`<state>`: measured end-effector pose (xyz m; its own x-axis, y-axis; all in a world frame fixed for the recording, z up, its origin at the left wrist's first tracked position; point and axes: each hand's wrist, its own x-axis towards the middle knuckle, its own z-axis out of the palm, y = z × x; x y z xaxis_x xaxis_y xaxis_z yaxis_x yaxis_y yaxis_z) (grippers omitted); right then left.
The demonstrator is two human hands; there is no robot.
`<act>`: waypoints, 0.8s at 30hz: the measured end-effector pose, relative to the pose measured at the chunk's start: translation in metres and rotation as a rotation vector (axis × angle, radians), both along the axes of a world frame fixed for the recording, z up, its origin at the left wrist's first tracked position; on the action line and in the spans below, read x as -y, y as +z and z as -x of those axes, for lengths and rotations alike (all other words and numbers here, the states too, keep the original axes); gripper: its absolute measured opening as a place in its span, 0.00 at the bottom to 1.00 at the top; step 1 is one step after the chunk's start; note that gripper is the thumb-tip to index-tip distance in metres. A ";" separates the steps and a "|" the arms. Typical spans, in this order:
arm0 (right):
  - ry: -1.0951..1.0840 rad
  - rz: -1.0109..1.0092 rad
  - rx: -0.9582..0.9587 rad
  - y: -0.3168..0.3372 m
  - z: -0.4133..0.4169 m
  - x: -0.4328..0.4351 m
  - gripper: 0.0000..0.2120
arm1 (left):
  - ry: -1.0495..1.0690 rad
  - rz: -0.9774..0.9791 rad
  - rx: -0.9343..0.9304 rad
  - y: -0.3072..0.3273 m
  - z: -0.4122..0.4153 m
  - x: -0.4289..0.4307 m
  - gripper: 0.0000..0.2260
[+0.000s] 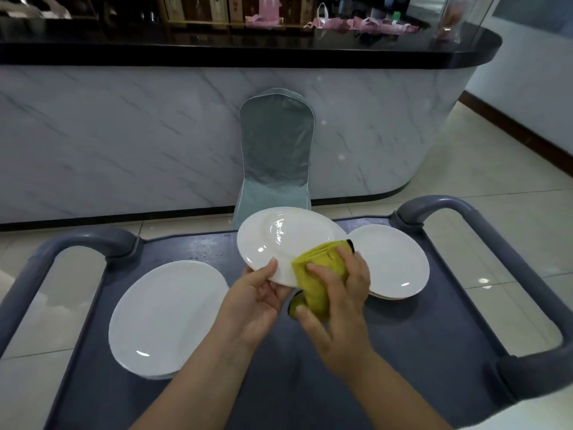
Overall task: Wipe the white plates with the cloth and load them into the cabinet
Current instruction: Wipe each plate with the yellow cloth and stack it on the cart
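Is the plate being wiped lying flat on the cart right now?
No, the left hand holds the plate tilted above the cart while the right hand presses the yellow cloth on it.

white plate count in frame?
3 visible: held plate in the left hand, cloth against it; left plate and right plate lying on the cart. Edges beneath both cart plates suggest stacks, so more may be hidden.

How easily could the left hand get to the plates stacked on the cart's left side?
Not right away, probably: the left hand grips the rim of the raised plate, where the right hand holds the yellow cloth. Nothing stands between it and the left stack, so once freed it likely could.
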<state>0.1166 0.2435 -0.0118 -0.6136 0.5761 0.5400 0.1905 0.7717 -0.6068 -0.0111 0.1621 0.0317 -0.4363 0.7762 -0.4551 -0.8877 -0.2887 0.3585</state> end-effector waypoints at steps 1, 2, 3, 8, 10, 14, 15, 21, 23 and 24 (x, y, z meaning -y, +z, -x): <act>-0.020 -0.042 0.001 -0.003 0.004 0.002 0.19 | 0.003 -0.010 -0.001 -0.001 -0.002 -0.001 0.27; -0.037 -0.066 -0.005 -0.003 0.006 -0.001 0.17 | 0.006 -0.021 -0.008 -0.002 -0.003 -0.003 0.27; -0.042 -0.072 -0.018 -0.002 0.007 -0.009 0.15 | 0.012 -0.034 -0.022 -0.003 -0.004 -0.003 0.26; -0.157 0.039 -0.087 0.021 0.011 -0.065 0.13 | 0.036 -0.109 -0.059 -0.006 0.000 0.004 0.24; -0.171 0.065 -0.092 0.022 0.013 -0.054 0.15 | 0.047 -0.127 -0.043 -0.006 0.003 0.005 0.25; -0.031 -0.161 -0.043 -0.001 0.011 0.001 0.19 | 0.069 -0.150 -0.063 -0.001 0.011 0.002 0.27; 0.008 -0.234 -0.014 -0.003 0.008 0.000 0.20 | 0.068 -0.156 -0.069 -0.002 0.012 0.002 0.27; -0.141 -0.003 -0.095 0.018 0.007 -0.054 0.13 | 0.070 -0.186 -0.040 -0.008 0.006 0.006 0.26; -0.112 -0.033 -0.090 0.013 0.012 -0.035 0.15 | 0.068 -0.187 -0.035 -0.008 0.007 0.002 0.28; -0.071 -0.104 -0.074 0.005 0.014 -0.020 0.16 | 0.062 -0.175 -0.051 -0.007 0.007 0.001 0.29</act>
<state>0.1025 0.2640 -0.0065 -0.5300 0.5552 0.6410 0.2044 0.8172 -0.5389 -0.0185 0.1613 0.0244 -0.5050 0.8124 -0.2915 -0.8482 -0.4045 0.3421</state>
